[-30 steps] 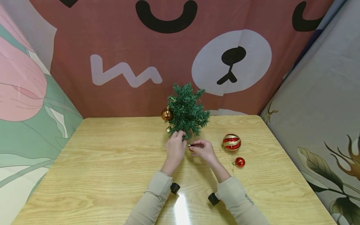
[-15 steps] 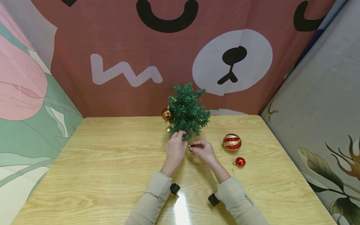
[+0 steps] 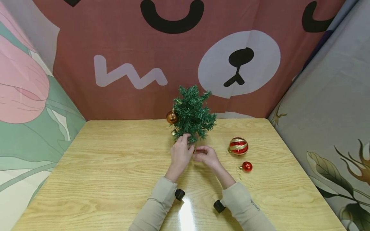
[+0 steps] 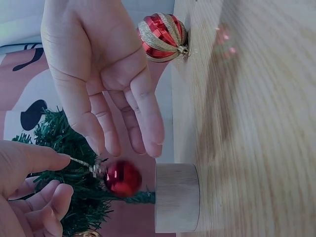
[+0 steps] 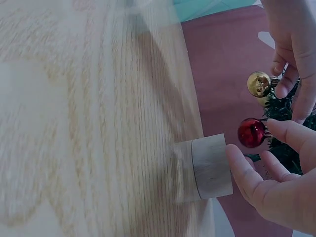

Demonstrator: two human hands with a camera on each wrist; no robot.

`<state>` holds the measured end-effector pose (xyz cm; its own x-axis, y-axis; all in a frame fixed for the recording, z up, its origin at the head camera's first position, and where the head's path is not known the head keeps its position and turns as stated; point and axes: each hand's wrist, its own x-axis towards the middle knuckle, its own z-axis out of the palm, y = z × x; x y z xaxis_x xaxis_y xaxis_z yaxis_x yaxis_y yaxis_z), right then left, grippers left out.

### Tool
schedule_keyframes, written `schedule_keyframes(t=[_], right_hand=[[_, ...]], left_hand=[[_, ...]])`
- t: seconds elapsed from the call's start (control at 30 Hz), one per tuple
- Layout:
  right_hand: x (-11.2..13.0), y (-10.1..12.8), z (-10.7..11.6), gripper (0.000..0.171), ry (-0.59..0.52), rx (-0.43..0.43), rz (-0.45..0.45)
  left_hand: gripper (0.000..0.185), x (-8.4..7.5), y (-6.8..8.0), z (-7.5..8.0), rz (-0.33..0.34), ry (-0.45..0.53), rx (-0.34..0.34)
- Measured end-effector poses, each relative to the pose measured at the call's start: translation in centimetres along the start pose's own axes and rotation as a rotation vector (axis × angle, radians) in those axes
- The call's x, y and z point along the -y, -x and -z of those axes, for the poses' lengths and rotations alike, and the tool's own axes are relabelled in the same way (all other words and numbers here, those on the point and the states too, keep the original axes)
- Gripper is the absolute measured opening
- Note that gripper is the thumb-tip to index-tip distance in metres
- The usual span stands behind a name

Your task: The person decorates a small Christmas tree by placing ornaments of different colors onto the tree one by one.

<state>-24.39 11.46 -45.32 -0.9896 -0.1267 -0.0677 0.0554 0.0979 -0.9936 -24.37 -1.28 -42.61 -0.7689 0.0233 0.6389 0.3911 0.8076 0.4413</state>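
Observation:
A small green tree stands on a round wooden base at the table's far middle. A small red bauble hangs at a low branch just above the base; its wire hook runs to my left hand, whose thumb and finger pinch it. My right hand is beside it with relaxed fingers; in the right wrist view one fingertip touches the bauble's cap. A gold bauble hangs on the tree's left, and a smaller gold one hangs below it.
A red and gold striped bauble and a small red bauble lie on the wooden table right of my hands. Printed cloth walls close in the back and both sides.
The red bauble seen between my right fingers earlier is now hidden in the head view. My right hand has shifted slightly left and its fingers have loosened. The left hand stays at the tree.

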Motion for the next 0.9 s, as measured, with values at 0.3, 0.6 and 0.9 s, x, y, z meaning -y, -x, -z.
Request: schedule_keyframes(t=[0.3, 0.6, 0.9], right_hand=[[0.0, 0.1, 0.0, 0.031, 0.005, 0.005, -0.002], [0.0, 0.4, 0.5, 0.035, 0.003, 0.016, -0.012], [-0.5, 1.0, 2.1, 0.037, 0.008, 0.042, 0.008]], left_hand=[[0.034, -0.1, 0.0, 0.2, -0.004, 0.0, 0.007], [0.032, -0.4, 0.1, 0.7, -0.049, -0.041, -0.022], [0.029, -0.4, -0.3, 1.5, -0.11, -0.068, -0.083]])
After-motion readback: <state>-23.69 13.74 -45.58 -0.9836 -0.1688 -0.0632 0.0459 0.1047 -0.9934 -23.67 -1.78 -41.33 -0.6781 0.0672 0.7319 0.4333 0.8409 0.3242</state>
